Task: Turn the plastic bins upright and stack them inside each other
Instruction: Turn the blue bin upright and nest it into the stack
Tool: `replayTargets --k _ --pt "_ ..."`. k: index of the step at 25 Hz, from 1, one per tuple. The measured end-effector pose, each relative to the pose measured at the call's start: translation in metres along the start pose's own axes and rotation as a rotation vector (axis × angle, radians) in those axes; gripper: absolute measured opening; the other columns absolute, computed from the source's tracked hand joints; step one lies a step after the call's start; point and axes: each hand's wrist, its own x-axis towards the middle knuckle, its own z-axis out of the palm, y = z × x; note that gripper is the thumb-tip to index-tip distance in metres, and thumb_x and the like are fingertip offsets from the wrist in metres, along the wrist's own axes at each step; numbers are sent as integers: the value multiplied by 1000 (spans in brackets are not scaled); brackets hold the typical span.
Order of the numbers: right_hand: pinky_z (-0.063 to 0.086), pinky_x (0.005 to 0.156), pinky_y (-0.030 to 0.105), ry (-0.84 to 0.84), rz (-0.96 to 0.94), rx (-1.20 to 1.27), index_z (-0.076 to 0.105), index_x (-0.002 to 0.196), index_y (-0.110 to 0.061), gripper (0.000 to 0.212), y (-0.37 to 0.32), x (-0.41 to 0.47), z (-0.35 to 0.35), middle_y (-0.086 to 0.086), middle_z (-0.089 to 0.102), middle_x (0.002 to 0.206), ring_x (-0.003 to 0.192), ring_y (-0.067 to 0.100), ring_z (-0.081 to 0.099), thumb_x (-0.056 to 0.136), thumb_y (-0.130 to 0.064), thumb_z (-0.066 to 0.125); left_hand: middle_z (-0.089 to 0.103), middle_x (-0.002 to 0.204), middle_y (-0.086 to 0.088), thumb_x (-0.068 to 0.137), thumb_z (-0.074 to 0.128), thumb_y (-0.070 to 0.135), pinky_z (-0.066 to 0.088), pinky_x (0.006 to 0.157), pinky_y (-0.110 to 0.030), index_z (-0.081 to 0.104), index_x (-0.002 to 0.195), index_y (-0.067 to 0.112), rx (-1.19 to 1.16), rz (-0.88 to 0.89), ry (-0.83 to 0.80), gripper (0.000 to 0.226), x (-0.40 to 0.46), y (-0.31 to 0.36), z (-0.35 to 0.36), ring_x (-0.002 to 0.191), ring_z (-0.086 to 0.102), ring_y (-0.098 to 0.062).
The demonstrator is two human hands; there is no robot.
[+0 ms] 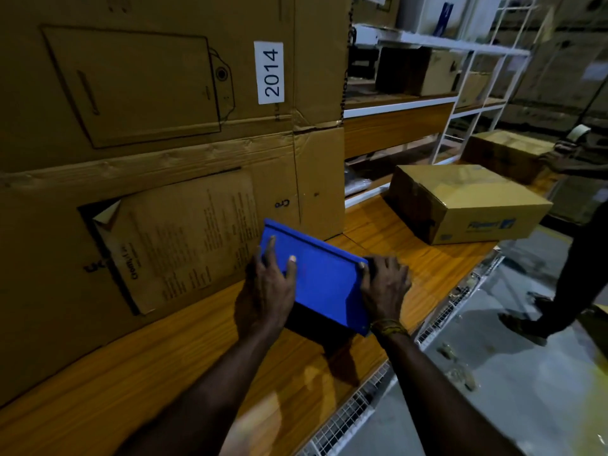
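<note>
A blue bin (324,284) is held in both hands over the wooden shelf (131,373), its flat blue face turned up toward the camera; its inside is hidden. The left hand (268,291) grips the bin's left edge, fingers (270,245) spread on the face. The right hand (385,286) clasps the right edge, fingers curled round it. A big carton (148,159) labelled 2014 stands just behind the bin. Two smaller boxes (467,202) lie farther along the shelf to the right. Another person's leg (572,284) is on the floor (526,373) at right.
</note>
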Motion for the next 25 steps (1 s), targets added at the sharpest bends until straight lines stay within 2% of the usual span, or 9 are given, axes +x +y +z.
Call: replayTargets --k 2,4,7,9,12,17,20,23,25 --pt "34 100 57 -56 -79 36 63 99 -20 31 -6 -28 -3 13 55 104 103 38 50 88 -42 44 39 146 -19 97 49 40 39 102 -45 38 146 19 -28 -61 181 55 -2 -20 -39 132 41 -36" --pt "32 102 56 -114 -160 100 61 100 -22 27 -11 -57 -5 12 51 109 106 37 49 87 -41 46 44 140 -18 99 46 42 41 96 -44 41 143 16 -116 -224 234 51 4 -44 -73 126 44 -35" --pt "36 101 53 -189 -187 207 59 100 -21 23 -29 -104 -2 12 43 127 120 35 41 87 -37 49 63 120 -8 89 55 57 51 87 -46 55 125 24 -141 -445 34 49 17 -95 -113 102 61 -29" --pt "37 104 51 -203 -154 253 59 100 -21 16 -43 -135 1 11 35 139 129 32 33 87 -29 54 69 114 -5 86 62 45 54 79 -43 61 118 26 -58 -475 -128 37 13 -120 -132 93 66 -27" --pt "37 107 48 -145 -76 246 62 101 -22 16 -64 -168 1 11 24 150 137 30 26 87 -14 61 68 113 -3 90 54 18 45 68 -31 61 125 21 -34 -461 -133 36 -7 -120 -163 91 65 -23" --pt "36 111 47 -77 193 259 60 109 -26 17 -100 -202 1 16 0 159 145 39 17 95 -17 54 66 112 4 88 56 14 39 53 -26 57 128 23 -139 -490 -81 41 -36 -124 -194 79 61 -17" --pt "40 105 45 -111 311 391 57 116 -16 24 -119 -217 -1 22 15 154 138 41 32 94 -10 53 62 114 -3 88 58 9 40 59 -28 49 135 20 -214 -535 -39 50 -61 -119 -213 84 57 -20" --pt "42 102 44 -191 287 502 58 115 -13 29 -140 -232 -5 15 48 128 121 36 48 88 -6 58 62 121 -8 84 61 3 47 67 -33 39 142 22 -399 -581 -20 65 -87 -118 -224 96 62 -28" --pt "45 97 36 -227 303 598 59 115 -15 26 -164 -246 -14 9 55 114 111 31 56 89 -11 60 59 125 -8 82 63 3 53 69 -38 27 147 30 -498 -629 4 78 -102 -114 -229 100 64 -31"
